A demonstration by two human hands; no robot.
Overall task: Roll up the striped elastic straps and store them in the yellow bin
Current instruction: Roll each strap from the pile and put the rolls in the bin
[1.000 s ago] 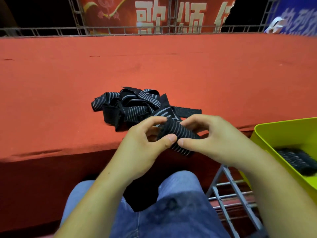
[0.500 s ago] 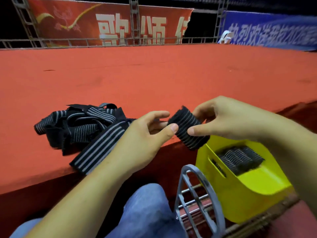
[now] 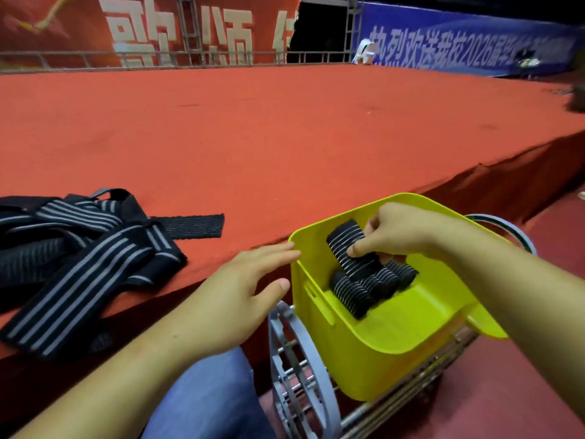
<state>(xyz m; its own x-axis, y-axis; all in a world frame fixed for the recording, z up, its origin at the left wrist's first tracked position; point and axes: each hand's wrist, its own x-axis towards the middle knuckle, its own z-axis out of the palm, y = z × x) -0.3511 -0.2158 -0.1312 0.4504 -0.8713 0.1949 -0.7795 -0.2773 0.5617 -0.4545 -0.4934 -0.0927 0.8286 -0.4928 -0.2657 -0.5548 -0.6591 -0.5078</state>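
Observation:
My right hand (image 3: pixel 402 231) pinches a rolled black strap with grey stripes (image 3: pixel 348 245) and holds it inside the yellow bin (image 3: pixel 389 340), just above other rolled straps (image 3: pixel 367 288) lying on the bin's bottom. My left hand (image 3: pixel 234 299) hovers with fingers straight, its fingertips close to the bin's left rim, holding nothing. A pile of unrolled striped elastic straps (image 3: pixel 79 251) lies at the left on the red stage surface.
The yellow bin sits on a grey metal frame (image 3: pixel 300 375) below the edge of the red carpeted stage (image 3: pixel 285 137). My jeans-clad knee (image 3: pixel 209 400) is under the left hand. Banners and metal trusses stand at the far back.
My right hand carried the rolled strap from the stage edge down into the yellow bin. My left hand let go of the roll and opened. The view turned to the right.

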